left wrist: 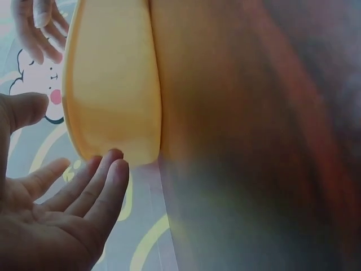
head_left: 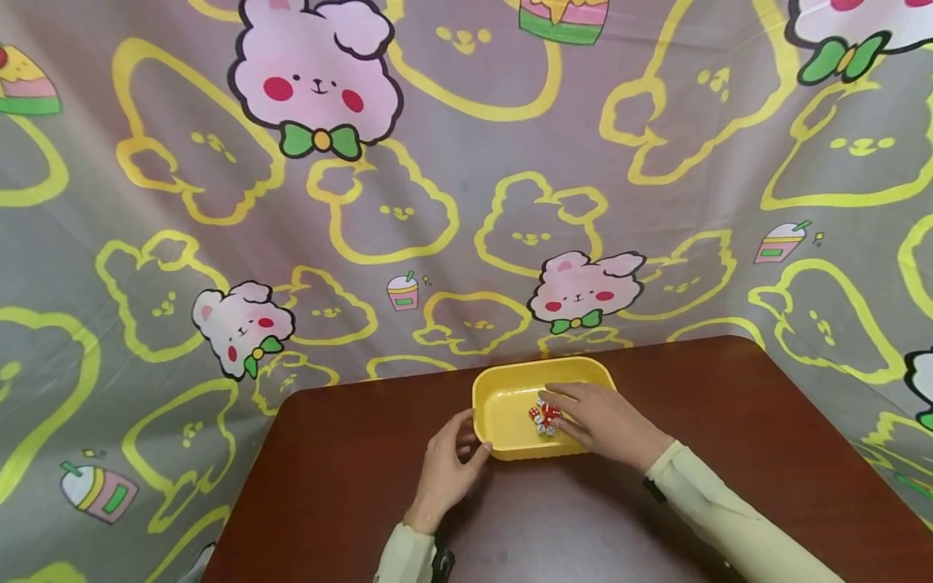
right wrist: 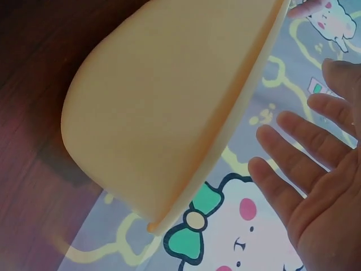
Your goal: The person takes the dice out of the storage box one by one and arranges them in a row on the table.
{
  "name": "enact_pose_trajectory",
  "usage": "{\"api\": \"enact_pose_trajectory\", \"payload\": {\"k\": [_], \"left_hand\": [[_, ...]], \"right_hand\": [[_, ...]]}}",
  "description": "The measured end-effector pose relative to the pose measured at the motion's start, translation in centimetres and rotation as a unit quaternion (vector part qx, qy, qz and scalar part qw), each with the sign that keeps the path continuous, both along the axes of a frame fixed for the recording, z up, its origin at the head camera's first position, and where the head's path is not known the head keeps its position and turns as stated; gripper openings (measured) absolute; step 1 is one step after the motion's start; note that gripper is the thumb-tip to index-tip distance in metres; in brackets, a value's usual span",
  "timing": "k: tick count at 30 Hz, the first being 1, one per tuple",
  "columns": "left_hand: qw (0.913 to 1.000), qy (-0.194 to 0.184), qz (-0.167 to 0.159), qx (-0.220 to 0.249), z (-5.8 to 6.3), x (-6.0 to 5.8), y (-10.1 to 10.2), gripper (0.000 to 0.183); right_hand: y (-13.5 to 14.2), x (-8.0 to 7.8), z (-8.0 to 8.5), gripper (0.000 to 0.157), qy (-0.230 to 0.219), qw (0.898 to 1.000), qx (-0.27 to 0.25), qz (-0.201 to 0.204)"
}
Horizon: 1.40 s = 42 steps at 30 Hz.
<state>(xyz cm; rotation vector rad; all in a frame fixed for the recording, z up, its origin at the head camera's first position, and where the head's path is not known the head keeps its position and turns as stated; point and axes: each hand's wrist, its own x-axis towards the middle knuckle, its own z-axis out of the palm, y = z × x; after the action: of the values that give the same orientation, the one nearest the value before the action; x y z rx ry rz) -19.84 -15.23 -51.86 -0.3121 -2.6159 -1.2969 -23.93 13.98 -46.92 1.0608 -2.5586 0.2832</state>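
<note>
On the brown table stands a yellow plastic basin (head_left: 504,414) with rounded corners. Several small red and white dice (head_left: 541,419) lie together inside it, right of its middle; the right fingers partly cover them. My left hand (head_left: 446,468) is at the basin's left end, its loosely bent fingers touching the outer wall and its thumb near the front left corner. Over the basin's right side reaches my right hand (head_left: 611,423), fingers extended above the dice. In the right wrist view that hand (right wrist: 316,169) shows spread fingers with nothing held, beside the basin's rim (right wrist: 225,132).
The dark brown table (head_left: 350,478) has rounded back corners. Behind and beside it hangs a grey curtain (head_left: 466,154) printed with cartoon animals and cups; the basin stands close to the table's back edge.
</note>
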Motion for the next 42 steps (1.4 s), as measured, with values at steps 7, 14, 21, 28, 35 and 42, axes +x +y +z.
{"api": "enact_pose_trajectory", "payload": {"k": [7, 14, 21, 28, 35, 42], "left_hand": [[0.9996, -0.016, -0.014, 0.017, 0.1, -0.5, -0.4, 0.059], [0.9998, -0.004, -0.018, 0.004, 0.0, -0.7, -0.6, 0.058], [0.9997, -0.015, -0.019, -0.005, 0.1, -0.7, -0.5, 0.051], [0.9994, -0.024, -0.023, 0.011, 0.1, -0.7, -0.6, 0.052], [0.9994, -0.022, -0.023, 0.013, 0.0, -0.9, -0.7, 0.052], [0.9996, -0.019, -0.021, 0.003, -0.2, -1.0, -0.7, 0.051]], "right_hand": [[-0.3, -1.3, 0.3, 0.048, 0.006, 1.000, -0.001, 0.010], [-0.6, -2.2, 0.8, 0.048, -0.011, 1.000, 0.018, 0.002], [-0.8, -3.0, 1.5, 0.048, -0.030, 0.999, 0.029, 0.005], [-1.1, -3.6, 2.0, 0.044, -0.020, 0.999, 0.038, 0.011], [-1.5, -4.1, 2.6, 0.043, -0.044, 0.998, 0.048, 0.010], [-1.6, -4.8, 2.5, 0.041, -0.083, 0.995, 0.055, 0.002]]}}
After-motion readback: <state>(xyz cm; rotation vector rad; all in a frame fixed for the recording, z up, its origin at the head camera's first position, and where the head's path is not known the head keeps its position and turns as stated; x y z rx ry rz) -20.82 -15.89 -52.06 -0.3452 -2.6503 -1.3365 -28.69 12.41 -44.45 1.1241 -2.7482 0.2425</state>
